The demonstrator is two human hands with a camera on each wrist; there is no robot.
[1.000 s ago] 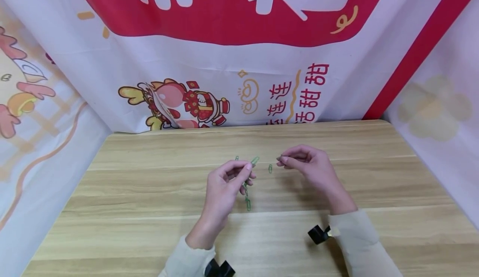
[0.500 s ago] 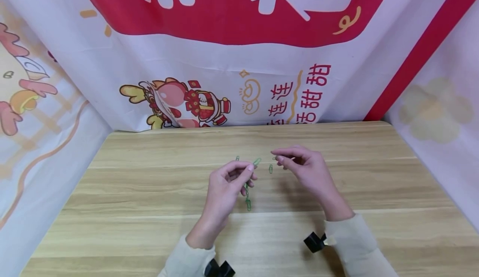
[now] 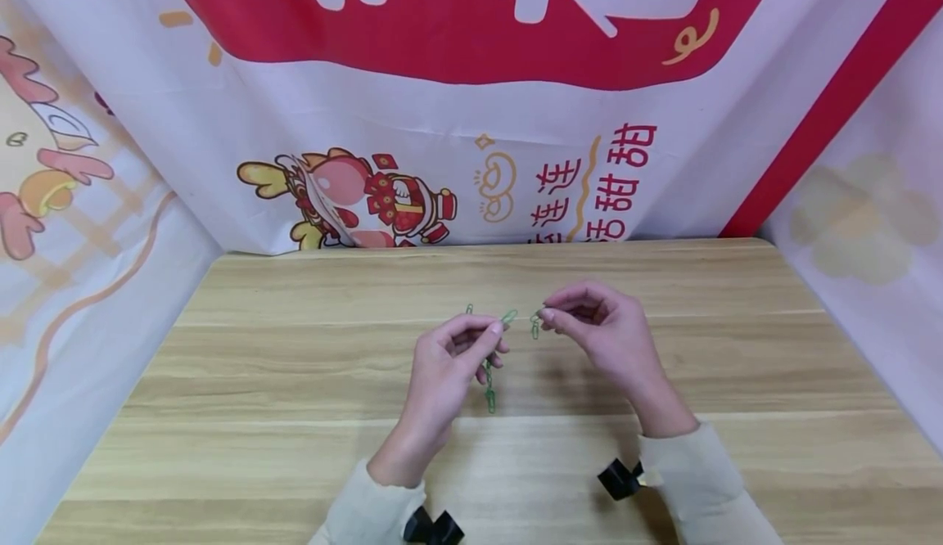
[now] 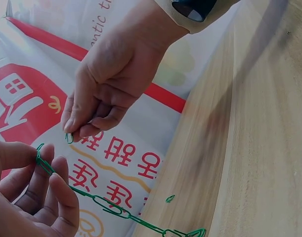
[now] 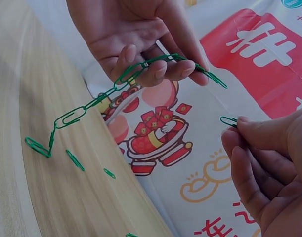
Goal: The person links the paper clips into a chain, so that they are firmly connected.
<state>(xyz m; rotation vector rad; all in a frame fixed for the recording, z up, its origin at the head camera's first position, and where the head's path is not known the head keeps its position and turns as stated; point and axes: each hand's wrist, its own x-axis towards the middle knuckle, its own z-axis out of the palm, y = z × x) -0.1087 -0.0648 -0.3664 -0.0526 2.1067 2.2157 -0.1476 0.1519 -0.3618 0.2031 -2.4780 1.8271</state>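
Note:
A chain of linked green paper clips (image 5: 71, 117) hangs from my left hand (image 3: 453, 365), whose thumb and index finger pinch its end link. That end link (image 5: 216, 80) sticks out past the fingertips toward the right. Lower down, the chain passes over the other fingers, and its tail reaches the table top. My right hand (image 3: 607, 332) pinches a single green paper clip (image 5: 229, 120) between thumb and index finger, with one rounded end showing. A small gap separates this clip from the chain's end link. Part of the single clip is hidden by the fingertips.
Loose green paper clips lie on the wooden table (image 3: 295, 381): one clip (image 3: 535, 330) below the right fingertips, another clip (image 3: 469, 308) beyond the left hand. A printed white and red cloth (image 3: 442, 119) hangs behind the table and at both sides.
My right hand has come left, nearer to the left hand. Its index finger straightened briefly, then bent back onto the single paper clip. The left hand has stayed almost still with the chain.

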